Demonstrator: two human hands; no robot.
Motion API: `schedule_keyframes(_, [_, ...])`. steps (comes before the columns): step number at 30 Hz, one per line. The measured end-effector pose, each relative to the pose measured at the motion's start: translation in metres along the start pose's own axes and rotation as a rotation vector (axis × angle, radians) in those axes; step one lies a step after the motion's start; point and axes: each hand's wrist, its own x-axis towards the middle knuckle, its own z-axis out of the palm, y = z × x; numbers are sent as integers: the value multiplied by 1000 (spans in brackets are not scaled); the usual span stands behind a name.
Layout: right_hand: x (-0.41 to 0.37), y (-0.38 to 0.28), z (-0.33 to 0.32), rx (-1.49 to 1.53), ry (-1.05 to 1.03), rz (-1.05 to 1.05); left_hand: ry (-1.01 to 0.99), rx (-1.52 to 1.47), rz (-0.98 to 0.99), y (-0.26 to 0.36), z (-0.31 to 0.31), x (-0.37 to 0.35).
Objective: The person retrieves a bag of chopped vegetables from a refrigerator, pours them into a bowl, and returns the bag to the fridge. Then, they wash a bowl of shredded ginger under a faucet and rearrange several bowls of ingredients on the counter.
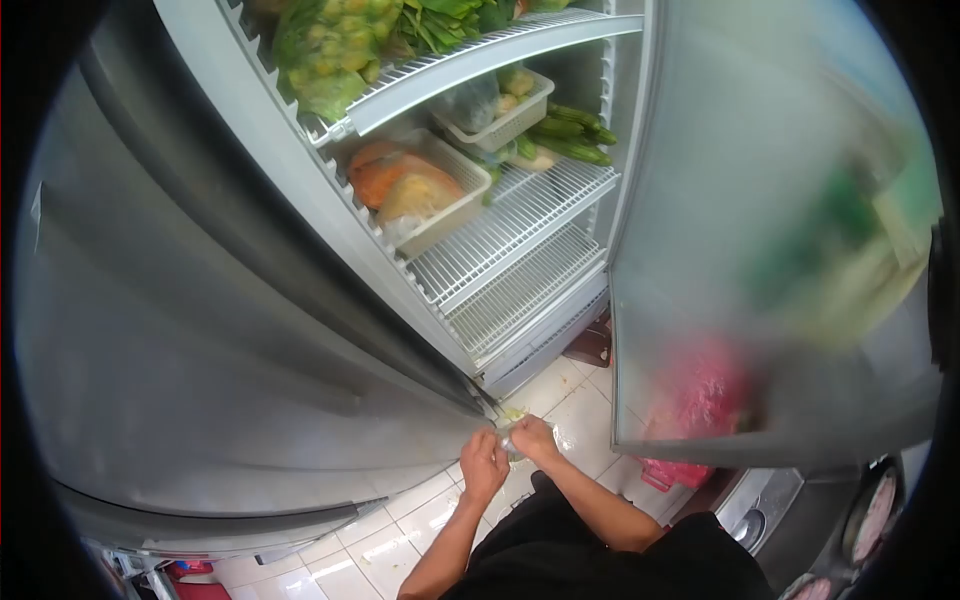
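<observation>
Low in front of my body, my left hand [485,466] and my right hand [533,440] are close together, fingers closed. Between them is a clear plastic bag [506,440], pinched from both sides. What the bag contains is too small and partly hidden to make out. Just beyond my hands stands the open refrigerator, with wire shelves [520,232]. On its middle shelf sit a white basket [440,232] with orange and yellowish bagged food, another white basket [515,125], and long green vegetables [575,135].
The refrigerator's fogged glass door [720,230] stands open on the right, with a pink bag [685,465] behind it. A large steel surface [250,370] fills the left. Leafy greens [440,25] lie on the top shelf. Small scraps dot the white tiled floor [385,555]. A metal sink [765,510] is lower right.
</observation>
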Motion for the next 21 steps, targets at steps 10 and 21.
schedule_keyframes(10, [102, -269, -105, 397, 241, -739, 320, 3, 40, 97, -76, 40])
schedule_keyframes(21, [293, -405, -105, -359, 54, -1080, 153, 153, -948, -3, -49, -214])
